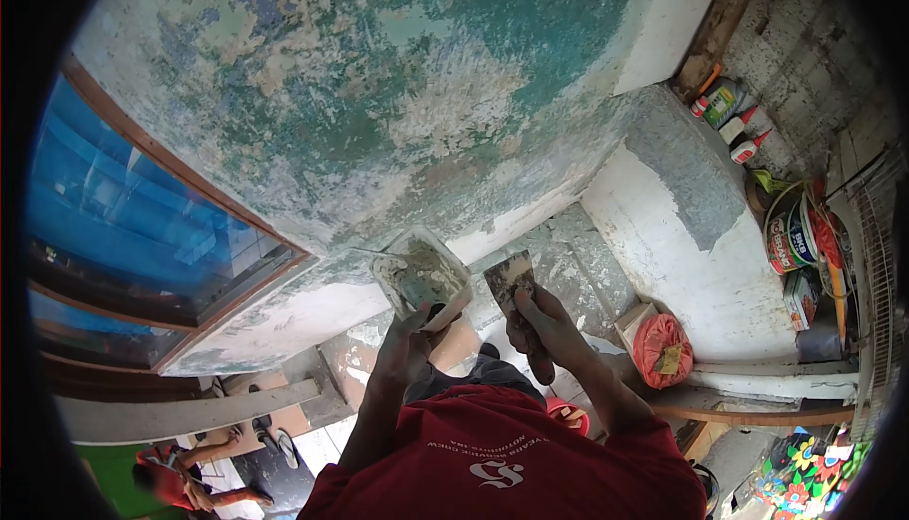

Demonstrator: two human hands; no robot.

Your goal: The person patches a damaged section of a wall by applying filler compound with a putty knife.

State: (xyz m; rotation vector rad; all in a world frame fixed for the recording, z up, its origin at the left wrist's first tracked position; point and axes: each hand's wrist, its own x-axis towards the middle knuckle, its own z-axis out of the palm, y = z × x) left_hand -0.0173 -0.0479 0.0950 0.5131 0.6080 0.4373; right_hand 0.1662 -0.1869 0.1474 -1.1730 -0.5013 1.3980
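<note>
My left hand is closed around the lower side of a squarish, pale plastic container. Wet-looking greyish putty coats the inside of the container, and its mouth faces up toward me. In my right hand I grip a putty knife. Its broad blade, smeared with dark and pale residue, points up and away, while the handle sticks out below my fingers. The blade is just right of the container and apart from it. Beyond both hands rises a wall with patchy green, white and bluish worn paint.
A brown-framed window with blue behind it is at left. Bottles and tubs stand at right, above a red plastic bag. A red bucket is near my body. Another person sits at lower left, near sandals.
</note>
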